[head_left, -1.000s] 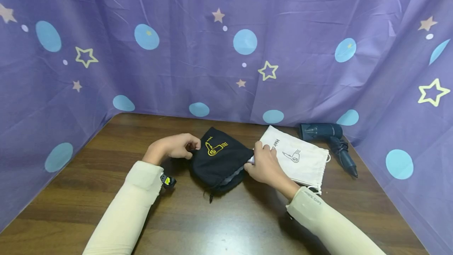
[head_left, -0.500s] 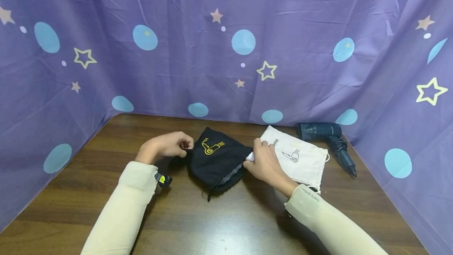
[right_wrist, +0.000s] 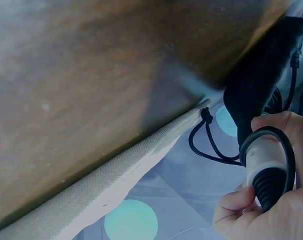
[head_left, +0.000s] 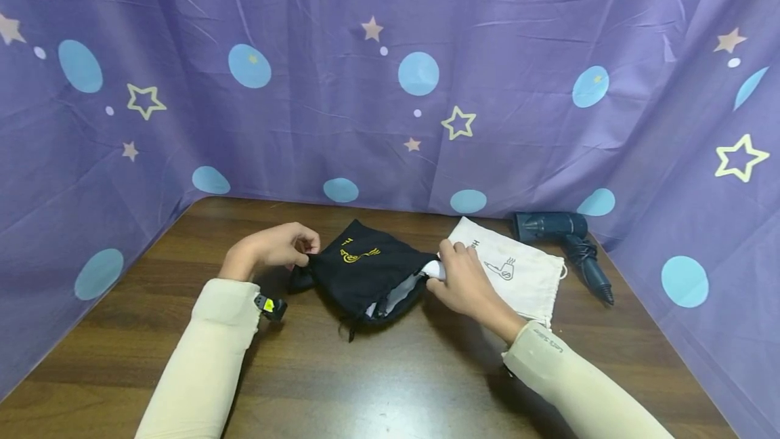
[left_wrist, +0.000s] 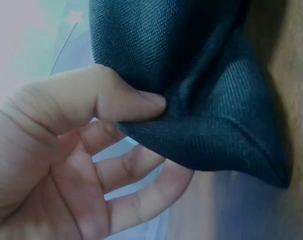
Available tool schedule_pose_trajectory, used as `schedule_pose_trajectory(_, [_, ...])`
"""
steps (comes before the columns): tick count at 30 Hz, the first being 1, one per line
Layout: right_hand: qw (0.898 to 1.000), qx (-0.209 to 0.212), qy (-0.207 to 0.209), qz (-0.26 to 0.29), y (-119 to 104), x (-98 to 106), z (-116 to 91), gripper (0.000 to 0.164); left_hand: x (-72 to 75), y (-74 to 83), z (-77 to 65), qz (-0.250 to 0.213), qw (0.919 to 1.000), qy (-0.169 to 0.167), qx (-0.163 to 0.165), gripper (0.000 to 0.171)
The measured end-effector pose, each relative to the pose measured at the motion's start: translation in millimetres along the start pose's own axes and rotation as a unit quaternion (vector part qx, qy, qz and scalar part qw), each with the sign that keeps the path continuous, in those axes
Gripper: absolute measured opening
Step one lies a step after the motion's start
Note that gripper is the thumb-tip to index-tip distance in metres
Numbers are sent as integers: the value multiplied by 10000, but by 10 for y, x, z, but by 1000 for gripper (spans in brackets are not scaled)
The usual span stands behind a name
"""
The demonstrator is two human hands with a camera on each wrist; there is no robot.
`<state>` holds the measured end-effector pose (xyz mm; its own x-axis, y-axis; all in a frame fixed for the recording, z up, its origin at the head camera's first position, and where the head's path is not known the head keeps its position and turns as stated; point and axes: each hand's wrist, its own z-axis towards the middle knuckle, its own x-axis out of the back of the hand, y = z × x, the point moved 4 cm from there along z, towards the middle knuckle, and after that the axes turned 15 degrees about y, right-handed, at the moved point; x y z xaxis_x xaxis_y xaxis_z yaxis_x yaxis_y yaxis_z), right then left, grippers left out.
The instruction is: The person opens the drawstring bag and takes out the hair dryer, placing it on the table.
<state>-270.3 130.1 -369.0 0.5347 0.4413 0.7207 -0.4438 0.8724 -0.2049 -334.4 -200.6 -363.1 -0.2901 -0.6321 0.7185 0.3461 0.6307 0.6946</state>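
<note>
A black cloth drawstring bag [head_left: 372, 273] with a yellow hair dryer print lies between the two hands, its mouth gaping toward the front right. My left hand [head_left: 271, 248] pinches the bag's closed left corner, thumb on top of the dark fabric [left_wrist: 191, 135] in the left wrist view. At the bag's mouth my right hand [head_left: 464, 283] grips the white handle [right_wrist: 265, 156] of a hair dryer, from which a black ribbed cord sleeve [right_wrist: 270, 186] comes out. The rest of that dryer is hidden inside the bag.
A white drawstring bag [head_left: 529, 276] with a hair dryer print lies to the right, partly behind the right hand. Beyond it rests a dark blue hair dryer [head_left: 551, 225] with its cord wrapped. A purple curtain [head_left: 365, 120] encloses the wooden table [head_left: 341, 385].
My left hand has moved left, drawing the black bag's corner with it. The bag is pulled longer, and more of the white handle shows at its mouth. The right hand has shifted slightly right.
</note>
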Motion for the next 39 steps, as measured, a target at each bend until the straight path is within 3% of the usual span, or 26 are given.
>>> schedule_pose_trajectory(3, [9999, 154, 59, 48, -15, 26, 22, 32, -37, 64, 20, -75, 9998, -143, -100, 25])
schedule_pose_trajectory(6, [9996, 218, 140, 58, -26, 44, 41, 32, -57, 168, 47, -318, 9981, -188, -491, 30])
schedule_pose_trajectory(11, [9990, 310, 309, 58, -37, 48, 48, 32, -77, 348, 113, -636, 9901, 344, -1205, 22])
schedule_pose_trajectory(15, [9978, 459, 471, 103, -49, 45, 45, 33, -167, 422, 214, -30, 9822, 958, -1617, 19])
schedule_pose_trajectory(18, [9967, 558, 575, 136, -60, 43, 46, 33, -264, 445, 295, 662, 9732, 1165, -1871, 25])
schedule_pose_trajectory(21, [9955, 649, 663, 195, -78, 44, 47, 34, -338, 461, 347, 1008, 9684, 1185, -1948, 36])
schedule_pose_trajectory(24, [9943, 739, 724, 276, -102, 44, 51, 34, -368, 474, 363, 1054, 9692, 1168, -1894, 44])
schedule_pose_trajectory(30, [9934, 793, 756, 339, -132, 33, 51, 33, -400, 452, 370, 1176, 9702, 1141, -1785, 46])
schedule_pose_trajectory(39, [9928, 886, 780, 204, -155, 11, 32, 33, -453, 434, 386, 1605, 9541, 1311, -2164, 41])
